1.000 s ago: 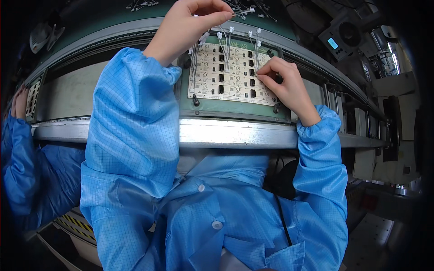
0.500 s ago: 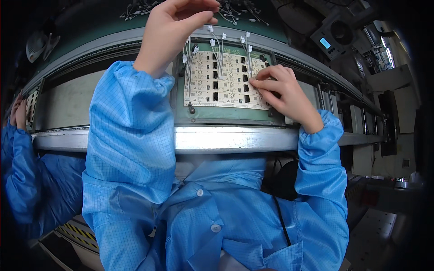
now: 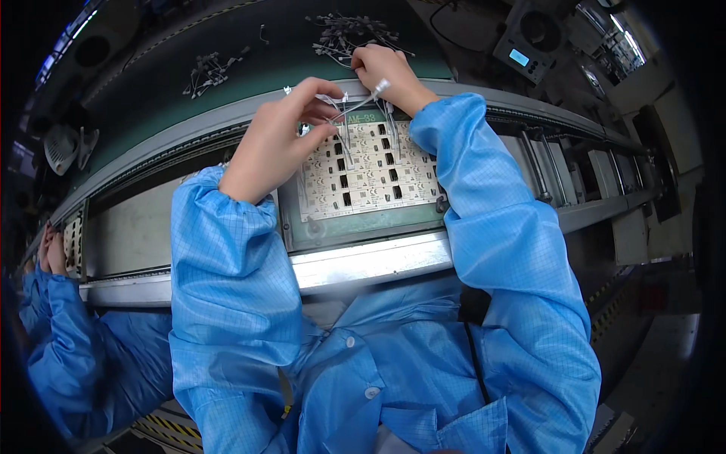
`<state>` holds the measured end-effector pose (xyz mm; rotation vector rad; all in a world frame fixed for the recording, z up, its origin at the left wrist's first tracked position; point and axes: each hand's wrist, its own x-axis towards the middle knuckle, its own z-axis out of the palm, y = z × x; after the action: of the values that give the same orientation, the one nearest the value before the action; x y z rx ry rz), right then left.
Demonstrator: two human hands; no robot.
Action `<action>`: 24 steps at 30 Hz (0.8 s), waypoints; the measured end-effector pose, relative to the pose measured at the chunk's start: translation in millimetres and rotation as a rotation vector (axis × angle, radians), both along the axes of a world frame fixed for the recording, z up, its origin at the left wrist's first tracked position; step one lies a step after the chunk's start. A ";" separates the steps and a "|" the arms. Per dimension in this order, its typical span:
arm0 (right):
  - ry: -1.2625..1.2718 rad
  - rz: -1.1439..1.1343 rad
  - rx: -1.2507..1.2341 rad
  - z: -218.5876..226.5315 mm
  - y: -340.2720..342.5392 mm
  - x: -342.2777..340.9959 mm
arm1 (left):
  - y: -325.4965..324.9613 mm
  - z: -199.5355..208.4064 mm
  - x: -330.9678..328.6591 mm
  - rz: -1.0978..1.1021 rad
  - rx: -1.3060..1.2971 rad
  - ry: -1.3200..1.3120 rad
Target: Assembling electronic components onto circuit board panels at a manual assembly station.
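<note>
A pale panel of circuit boards (image 3: 367, 175) with black components lies in a green carrier (image 3: 355, 225) in front of me. Several thin wire leads with white plugs (image 3: 345, 136) stand up along its far edge. Over the panel's far left part, my left hand (image 3: 281, 138) has thumb and fingers bent around a grey wire lead (image 3: 357, 108), whose white plug sticks out to the right. My right hand (image 3: 384, 74) is stretched beyond the rail, its fingers bent together at the near edge of a wire lead pile (image 3: 352, 36). What its fingertips pinch is hidden.
Metal conveyor rails (image 3: 370, 265) run across near and far of the carrier. A smaller wire bunch (image 3: 208, 73) lies on the green surface (image 3: 280, 57). At far left, another person's hands (image 3: 53, 251) work at a similar panel. A device with a lit screen (image 3: 519, 57) stands at far right.
My right hand has left the panel's right side and reached the wire pile. My left hand has come back nearer over the panel, with a wire lead. The view has shifted, showing more beyond.
</note>
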<state>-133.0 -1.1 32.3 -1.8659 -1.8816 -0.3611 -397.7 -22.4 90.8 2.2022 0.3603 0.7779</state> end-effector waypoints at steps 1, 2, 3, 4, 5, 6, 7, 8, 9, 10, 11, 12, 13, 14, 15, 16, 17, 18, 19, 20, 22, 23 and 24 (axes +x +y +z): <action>0.043 0.016 0.010 0.2 1.3 2.2 | -0.2 2.5 -2.0 0.039 0.007 0.017; 0.082 0.034 0.019 4.2 0.5 1.9 | 1.6 2.2 -3.4 0.034 0.007 0.018; 0.081 0.028 0.018 7.6 -2.6 2.2 | 3.8 1.6 -5.1 0.061 0.043 0.023; 0.191 0.067 0.032 11.2 -7.4 3.4 | 5.2 1.1 -6.5 0.087 0.080 0.028; 0.298 0.106 0.048 16.2 -12.0 5.5 | 5.6 2.3 -7.0 0.082 0.080 0.025; 0.294 0.102 0.049 19.8 -16.7 8.7 | 5.0 4.6 -7.9 0.109 0.090 0.076; 0.291 0.117 0.081 23.6 -22.1 12.3 | 4.9 6.7 -7.9 0.137 0.100 0.127; 0.290 0.134 0.113 27.4 -27.9 15.1 | 3.7 8.6 -8.1 0.134 0.099 0.125; 0.307 0.094 0.102 32.9 -31.9 18.8 | 2.5 10.3 -8.3 0.176 0.077 0.079; 0.341 0.075 0.116 37.4 -37.1 22.3 | 1.3 11.3 -8.2 0.218 0.056 0.033; 0.391 0.057 0.129 38.9 -43.9 30.7 | 0.0 12.9 -4.0 0.251 0.018 0.015; 0.444 0.047 0.140 39.7 -46.4 37.3 | 2.1 12.4 -4.8 0.249 0.018 0.018; 0.565 0.069 0.075 40.9 -51.6 45.3 | 4.6 11.4 -5.9 0.256 0.095 -0.007; 0.675 0.113 0.035 44.0 -58.6 47.8 | 6.1 9.9 -6.5 0.263 0.169 -0.034; 0.798 0.110 0.010 42.6 -66.8 47.3 | 5.3 8.9 -7.4 0.260 0.166 -0.032; 0.921 0.104 -0.014 38.9 -75.6 45.0 | 3.2 7.7 -9.1 0.263 0.207 -0.015; 0.920 0.094 -0.014 34.5 -82.8 46.8 | -0.2 5.6 -6.2 0.262 0.247 -0.002; 1.032 0.069 -0.056 27.8 -89.5 49.9 | -7.4 2.9 -3.0 0.252 0.243 -0.003; 1.146 0.041 -0.096 23.2 -95.2 54.9 | -18.9 -0.6 0.9 0.311 0.426 0.083; 1.152 0.022 -0.087 23.9 -102.7 61.8 | -31.3 -3.7 6.5 0.360 0.613 0.169; 1.048 0.005 -0.138 34.3 -99.7 58.7 | -48.7 -18.0 1.9 0.375 0.675 0.268; 1.065 0.048 -0.107 35.5 -97.1 58.5 | -56.1 -23.8 1.3 0.361 0.676 0.286; 1.101 0.070 -0.047 36.7 -99.4 62.8 | -61.0 -26.1 4.8 0.331 0.683 0.295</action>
<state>-70.2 -100.4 69.0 -1.4926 -1.1559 0.6310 -393.0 -83.4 64.7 2.9625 0.6993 0.8335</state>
